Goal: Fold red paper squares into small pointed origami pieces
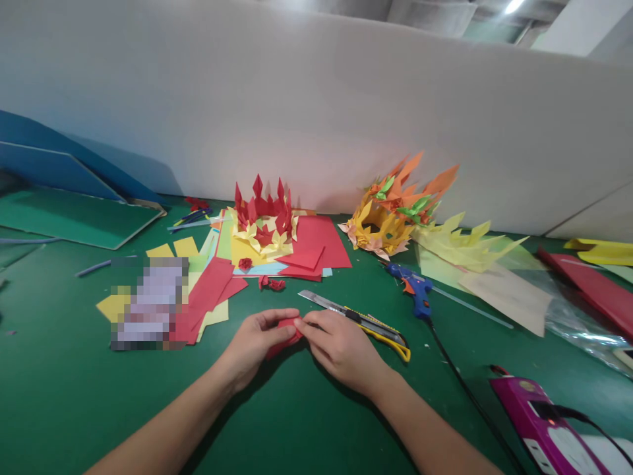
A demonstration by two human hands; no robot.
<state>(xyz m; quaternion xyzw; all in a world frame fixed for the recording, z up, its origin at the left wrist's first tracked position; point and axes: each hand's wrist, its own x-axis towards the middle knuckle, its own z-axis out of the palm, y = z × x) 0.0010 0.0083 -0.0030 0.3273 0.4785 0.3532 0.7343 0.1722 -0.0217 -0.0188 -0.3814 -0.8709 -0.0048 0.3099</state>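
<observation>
Between my hands, just above the green table, is a small piece of red paper (283,344), partly covered by fingers. My left hand (258,344) is closed on it, thumb on the near face and fingers behind. The fingertips of my right hand (337,343) pinch its right end. A yellow utility knife (380,335) with its blade out lies just beyond my right hand. Small crumpled red paper pieces (271,284) rest on the table beyond my hands. Farther back stands a red and yellow paper crown (264,221) on stacked coloured sheets.
A blue glue gun (419,290) lies to the right, its black cord running to the near edge by a magenta power strip (544,422). Orange and yellow paper crowns (380,227) stand behind it. Red sheets (210,287) and a pixelated object (153,303) lie left. A white partition (316,112) closes the back.
</observation>
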